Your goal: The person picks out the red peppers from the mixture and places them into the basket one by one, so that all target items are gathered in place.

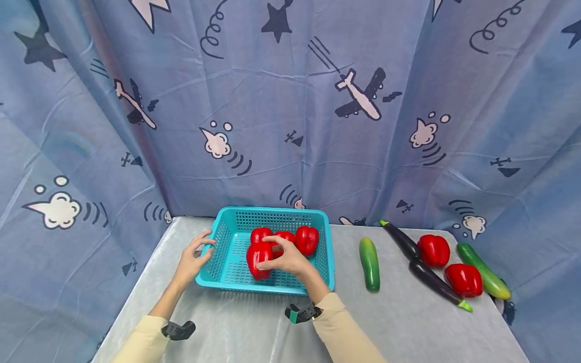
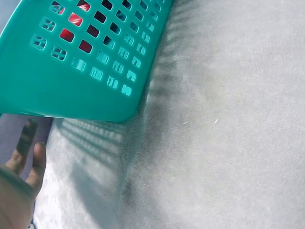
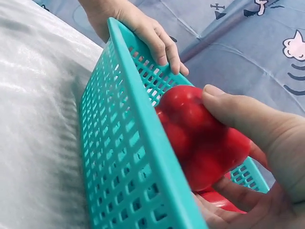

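Observation:
My right hand (image 1: 289, 258) grips a red bell pepper (image 1: 259, 259), thumb on one side and fingers on the other, inside the turquoise plastic basket (image 1: 231, 288). In the right wrist view the held pepper (image 3: 200, 136) shows close behind the basket's long wall. Several other red peppers lie in the basket, among them one on the right (image 1: 307, 240) and one at the back (image 1: 260, 234). At the basket's left rim is my left hand (image 1: 190, 261), its fingers spread and slightly bent over the edge; it holds no vegetable.
Right of the basket lies a green cucumber (image 1: 369, 264). Farther right are two eggplants (image 1: 399, 239), (image 1: 436, 282), two red peppers (image 1: 434, 250), (image 1: 464, 280) and another cucumber (image 1: 483, 271). A blue patterned curtain (image 1: 272, 126) hangs behind the pale tabletop (image 1: 227, 327).

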A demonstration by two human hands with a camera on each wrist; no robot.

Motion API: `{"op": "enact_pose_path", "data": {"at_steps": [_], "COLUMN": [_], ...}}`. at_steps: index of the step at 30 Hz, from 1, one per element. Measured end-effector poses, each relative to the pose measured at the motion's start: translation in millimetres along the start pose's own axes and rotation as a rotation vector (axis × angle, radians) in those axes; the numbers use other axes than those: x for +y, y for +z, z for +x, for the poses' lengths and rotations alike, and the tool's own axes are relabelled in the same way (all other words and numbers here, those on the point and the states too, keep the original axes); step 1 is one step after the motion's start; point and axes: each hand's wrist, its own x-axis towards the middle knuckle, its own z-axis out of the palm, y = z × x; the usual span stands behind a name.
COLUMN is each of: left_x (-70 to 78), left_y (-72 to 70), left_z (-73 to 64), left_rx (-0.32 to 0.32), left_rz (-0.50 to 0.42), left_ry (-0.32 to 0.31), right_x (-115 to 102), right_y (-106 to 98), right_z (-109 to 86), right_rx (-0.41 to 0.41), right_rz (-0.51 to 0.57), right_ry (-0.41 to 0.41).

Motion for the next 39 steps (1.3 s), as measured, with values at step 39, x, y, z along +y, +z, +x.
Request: {"op": "enact_pose_path", "data": {"at_steps": [39], "left_x": [34.2], "left_y": [-1.5], "left_z": [-3.5], "left_rx": [-0.011], "left_rz": [-0.038], "left_ry": [-0.001], "right_x": [9], "right_y": [16], "right_z": [-3.4], "right_rx": [0.051], "right_rz": [0.051], "right_ry": [0.096]}}
